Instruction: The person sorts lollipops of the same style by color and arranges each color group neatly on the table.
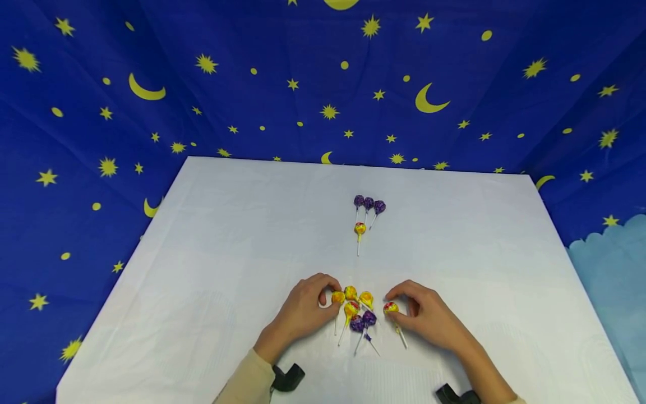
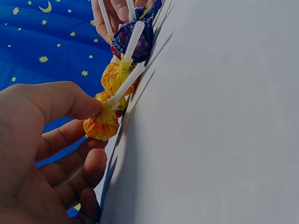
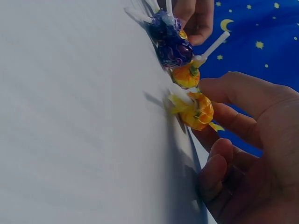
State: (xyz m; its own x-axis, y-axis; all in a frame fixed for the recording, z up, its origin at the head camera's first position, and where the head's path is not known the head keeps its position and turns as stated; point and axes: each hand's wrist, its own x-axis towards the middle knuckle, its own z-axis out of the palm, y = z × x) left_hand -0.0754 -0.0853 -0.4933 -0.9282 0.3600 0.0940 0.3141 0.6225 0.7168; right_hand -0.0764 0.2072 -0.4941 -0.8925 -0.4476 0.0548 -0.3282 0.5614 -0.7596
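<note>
A loose cluster of lollipops lies on the white table between the two hands. My left hand [image 1: 304,306] pinches a yellow lollipop [image 1: 338,297] by its wrapped head at the cluster's left side; the left wrist view shows the thumb against the orange-yellow wrapper [image 2: 101,122]. Apart from the cluster on the right, my right hand [image 1: 425,314] holds a yellow and red lollipop [image 1: 391,308] between thumb and forefinger, its white stick slanting toward the front. Between them lie a yellow-red lollipop [image 1: 351,308], two more yellow ones, and two purple lollipops [image 1: 369,318].
Farther back on the white table [image 1: 252,224], three purple lollipops [image 1: 369,203] lie side by side with a yellow and red lollipop [image 1: 360,228] just in front. A blue cloth [image 1: 282,45] with yellow stars and moons hangs behind and beside the table.
</note>
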